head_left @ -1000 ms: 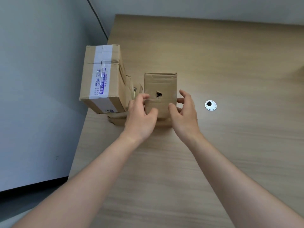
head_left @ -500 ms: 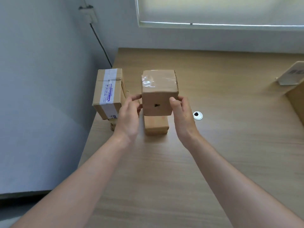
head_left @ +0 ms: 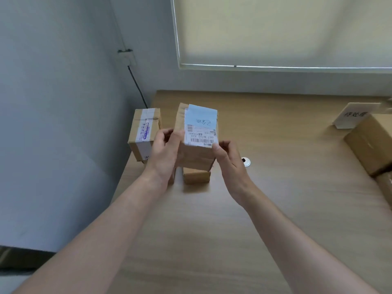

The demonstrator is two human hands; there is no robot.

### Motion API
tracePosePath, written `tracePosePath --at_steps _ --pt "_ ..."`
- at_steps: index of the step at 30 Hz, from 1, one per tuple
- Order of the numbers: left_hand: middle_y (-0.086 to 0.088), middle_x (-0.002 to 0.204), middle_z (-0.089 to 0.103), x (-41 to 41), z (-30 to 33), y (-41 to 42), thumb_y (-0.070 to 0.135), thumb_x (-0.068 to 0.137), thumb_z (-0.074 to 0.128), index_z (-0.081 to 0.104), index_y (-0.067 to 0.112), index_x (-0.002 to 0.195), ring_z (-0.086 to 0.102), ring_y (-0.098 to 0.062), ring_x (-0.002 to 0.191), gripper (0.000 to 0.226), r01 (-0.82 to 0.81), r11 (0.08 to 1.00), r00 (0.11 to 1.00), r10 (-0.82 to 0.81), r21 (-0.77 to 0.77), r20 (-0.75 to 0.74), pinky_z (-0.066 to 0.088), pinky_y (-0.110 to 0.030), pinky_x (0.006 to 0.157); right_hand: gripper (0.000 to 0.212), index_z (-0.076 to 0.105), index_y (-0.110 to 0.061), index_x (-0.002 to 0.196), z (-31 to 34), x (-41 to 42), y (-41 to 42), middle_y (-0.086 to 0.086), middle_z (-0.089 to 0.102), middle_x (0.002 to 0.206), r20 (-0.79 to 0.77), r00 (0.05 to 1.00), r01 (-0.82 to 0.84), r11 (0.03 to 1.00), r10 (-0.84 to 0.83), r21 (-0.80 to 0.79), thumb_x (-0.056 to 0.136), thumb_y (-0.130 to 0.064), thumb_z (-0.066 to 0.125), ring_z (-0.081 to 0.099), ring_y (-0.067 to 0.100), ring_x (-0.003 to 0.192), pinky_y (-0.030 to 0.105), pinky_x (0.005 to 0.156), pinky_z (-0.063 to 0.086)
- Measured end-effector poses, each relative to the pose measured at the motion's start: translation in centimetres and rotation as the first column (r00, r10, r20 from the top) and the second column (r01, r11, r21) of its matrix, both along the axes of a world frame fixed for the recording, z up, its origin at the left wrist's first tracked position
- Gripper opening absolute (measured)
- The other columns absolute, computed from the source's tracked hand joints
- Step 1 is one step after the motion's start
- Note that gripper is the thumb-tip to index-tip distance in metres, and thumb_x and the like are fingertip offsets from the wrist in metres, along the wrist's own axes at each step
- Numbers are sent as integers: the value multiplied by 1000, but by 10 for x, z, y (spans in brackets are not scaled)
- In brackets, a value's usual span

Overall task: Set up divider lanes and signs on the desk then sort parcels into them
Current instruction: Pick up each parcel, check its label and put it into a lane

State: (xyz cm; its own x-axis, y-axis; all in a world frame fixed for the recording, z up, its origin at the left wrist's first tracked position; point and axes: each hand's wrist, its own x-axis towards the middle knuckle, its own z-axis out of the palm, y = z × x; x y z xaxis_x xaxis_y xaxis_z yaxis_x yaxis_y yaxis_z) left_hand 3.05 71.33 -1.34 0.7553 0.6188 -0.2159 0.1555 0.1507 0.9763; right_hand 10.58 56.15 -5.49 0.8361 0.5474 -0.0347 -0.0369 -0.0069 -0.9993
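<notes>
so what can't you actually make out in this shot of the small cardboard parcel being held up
Head view only:
- White shipping label on the held brown cardboard parcel: upside down, print too small to read.
- Low cardboard box on the wooden desk: mostly hidden behind the held parcel.
- Brown cardboard boxes at right: cut off by the frame edge.
- White sign card: characters blurred.
- Left hand and right hand: fingertips behind the parcel unseen.

Both hands, left hand (head_left: 164,153) and right hand (head_left: 230,164), grip a labelled cardboard parcel (head_left: 196,136) above the wooden tabletop (head_left: 275,209).
</notes>
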Motion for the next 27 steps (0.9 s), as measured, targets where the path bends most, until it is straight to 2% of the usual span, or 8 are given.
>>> tracePosePath --at_steps 5,9,11,14,17,23,25,27 --pt "-1 114 75 -17 6 -8 28 97 63 62 24 121 71 -17 101 25 -17 1000 999 15 26 51 57 -35 77 38 55 -25 114 3 -12 -11 -17 67 112 8 1000 9 1000 -9 -18 94 -58 53 63 -5 102 25 89 46" --pt "0 101 77 -32 17 -9 31 88 66 67 22 119 72 -17 89 32 12 998 998 -16 63 60 56 -35 71 58 45 -35 133 15 -16 -20 -3 65 130 -123 991 64 996 -56 62 87 -67 59 66 18 118 47 92 60" --pt "-6 100 77 -40 22 -8 32 84 65 69 18 115 73 -24 90 35 60 995 995 -66 84 71 56 -37 71 56 37 -38 141 26 -16 -25 0 66 128 -198 979 68 990 -42 125 95 -61 60 69 24 114 50 88 62" --pt "-11 96 76 -50 33 -10 31 81 63 70 14 111 72 -31 87 35 105 988 988 -116 111 101 56 -35 65 53 50 -29 135 44 -19 -33 4 69 116 -292 956 52 978 10 203 93 -60 62 71 33 109 57 88 60" --pt "-15 116 73 -56 43 -10 39 78 72 64 25 132 72 -27 99 57 114 987 979 -132 116 156 58 -37 73 49 57 -15 128 52 -24 -38 9 70 107 -320 945 25 963 65 268 95 -50 67 72 34 105 58 87 60" --pt "-9 124 70 -71 40 -33 60 46 96 31 34 153 69 -30 114 128 110 991 989 -101 -79 112 60 -45 89 60 39 -28 137 58 -37 -46 15 68 121 -384 919 100 889 89 447 85 -26 67 65 35 118 56 100 55" --pt "-12 129 67 -72 34 -50 56 42 100 39 32 150 67 -32 117 126 158 970 983 -139 -182 116 60 -45 85 66 32 -35 137 59 -46 -48 17 67 126 -376 922 101 878 94 468 83 -22 67 65 33 117 52 106 52" --pt "-13 129 69 -71 29 -63 46 51 101 50 29 141 67 -35 119 105 137 960 980 -97 -244 172 60 -49 86 71 28 -43 137 57 -54 -52 15 72 121 -349 930 69 880 114 470 84 -19 67 66 32 112 49 106 52"
